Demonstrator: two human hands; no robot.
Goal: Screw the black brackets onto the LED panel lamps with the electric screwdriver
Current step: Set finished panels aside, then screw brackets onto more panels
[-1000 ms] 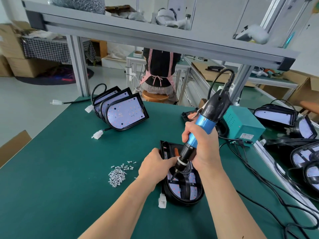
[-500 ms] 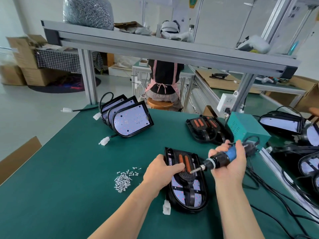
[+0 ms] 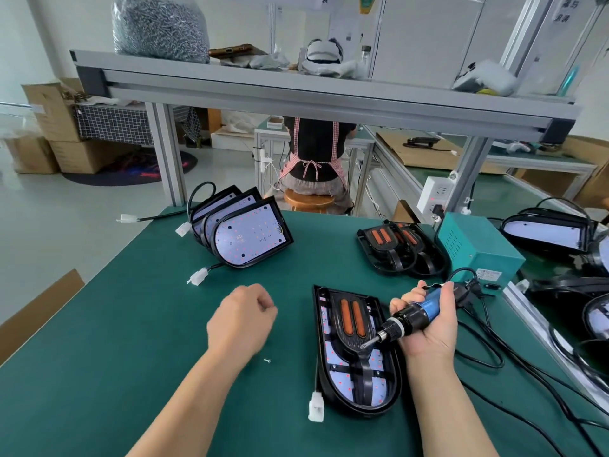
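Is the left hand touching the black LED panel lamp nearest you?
No, the left hand is curled over the green table mat, apart from the black D-shaped LED panel lamp.

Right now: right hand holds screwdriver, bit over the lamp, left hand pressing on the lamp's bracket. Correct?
The left hand is wrong: head view shows it off the lamp, curled above the mat beside it; the right hand holds the screwdriver over the lamp.
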